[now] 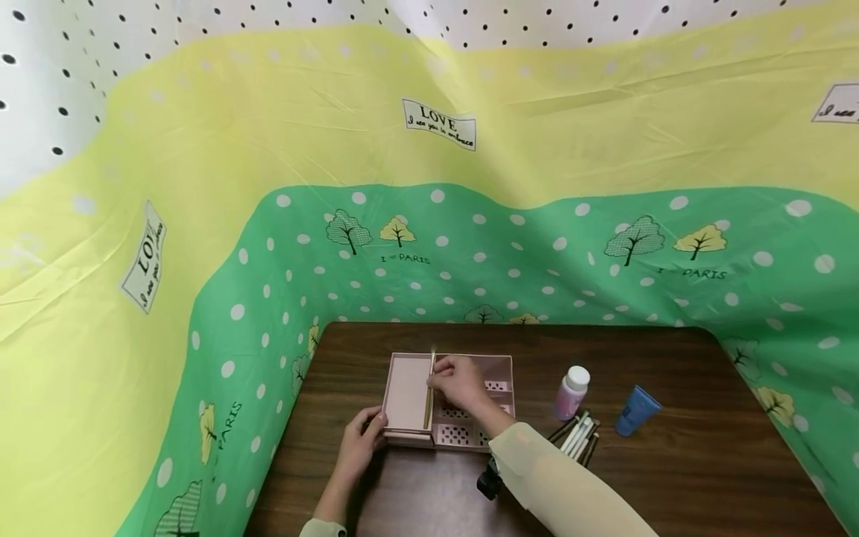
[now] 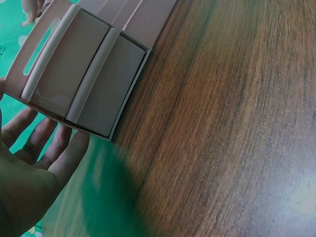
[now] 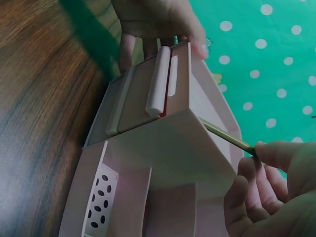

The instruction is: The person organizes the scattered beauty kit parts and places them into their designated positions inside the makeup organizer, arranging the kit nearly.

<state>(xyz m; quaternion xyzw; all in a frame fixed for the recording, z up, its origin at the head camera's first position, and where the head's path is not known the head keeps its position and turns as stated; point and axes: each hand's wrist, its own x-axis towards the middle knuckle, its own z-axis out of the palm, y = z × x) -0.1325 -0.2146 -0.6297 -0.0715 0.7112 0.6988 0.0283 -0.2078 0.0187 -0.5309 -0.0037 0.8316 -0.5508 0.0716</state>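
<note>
A pink desktop organizer (image 1: 408,391) stands on the table, with a shallow top tray and drawers on its left part and open compartments with holed panels on its right. My left hand (image 1: 359,440) rests against its left side, fingers spread along the wall beside the drawer fronts (image 2: 74,64) in the left wrist view. Between thumb and fingertips my right hand (image 1: 459,380) pinches a slim brush (image 1: 429,406) with a dark gold handle. The brush lies along the tray's right edge; in the right wrist view its handle (image 3: 227,136) slants across the tray rim.
On the dark wood table (image 1: 705,462), right of the organizer, stand a white-capped pink bottle (image 1: 569,395) and a blue tube (image 1: 637,410). A bundle of white and dark sticks (image 1: 579,438) lies near the right sleeve. A patterned green and yellow curtain (image 1: 429,246) surrounds the table.
</note>
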